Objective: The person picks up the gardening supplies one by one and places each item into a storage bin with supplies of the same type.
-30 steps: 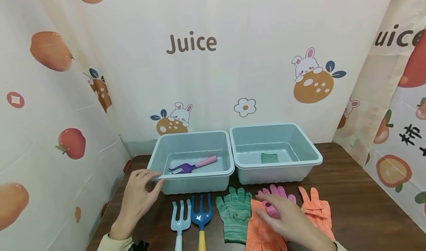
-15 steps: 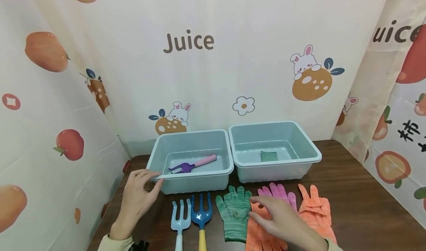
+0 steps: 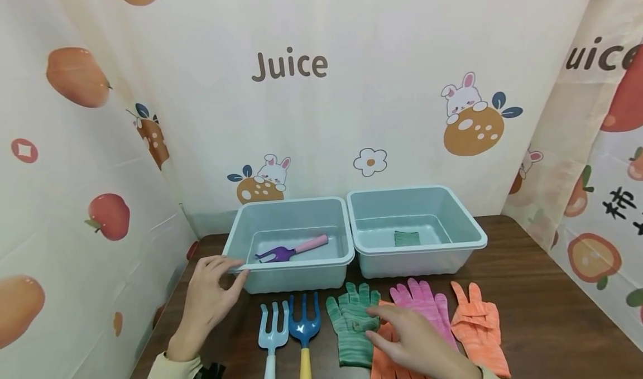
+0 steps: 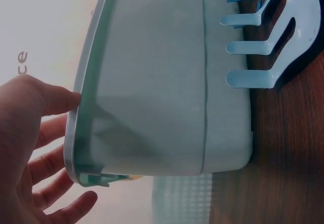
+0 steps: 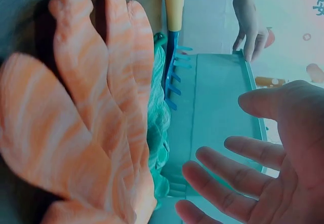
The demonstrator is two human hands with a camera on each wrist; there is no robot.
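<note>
My left hand (image 3: pixel 208 295) holds the front left corner of the left light-blue plastic bin (image 3: pixel 296 278), its thumb outside the rim and its fingers behind it. Inside that bin lies a purple hand fork (image 3: pixel 283 254) with a pink handle. My right hand (image 3: pixel 414 342) hovers palm-down with parted fingers, holding nothing. Under it lies an orange glove (image 3: pixel 384 362), partly hidden. Beside that are a green glove (image 3: pixel 354 334) on the left and a pink glove (image 3: pixel 419 298) behind. Farther right lies another orange glove (image 3: pixel 477 317), its fingers partly folded.
The right light-blue bin (image 3: pixel 412 262) stands against the left one, with a small green ribbed piece (image 3: pixel 407 238) on its floor. A pale blue fork (image 3: pixel 273 337) and a blue fork (image 3: pixel 303 329) with a yellow handle lie before the left bin. A printed curtain (image 3: pixel 321 116) closes off the back.
My right hand has shifted left, from over the pink glove to over the orange glove and the green glove's edge, uncovering more pink glove. The left hand stays on the bin's rim.
</note>
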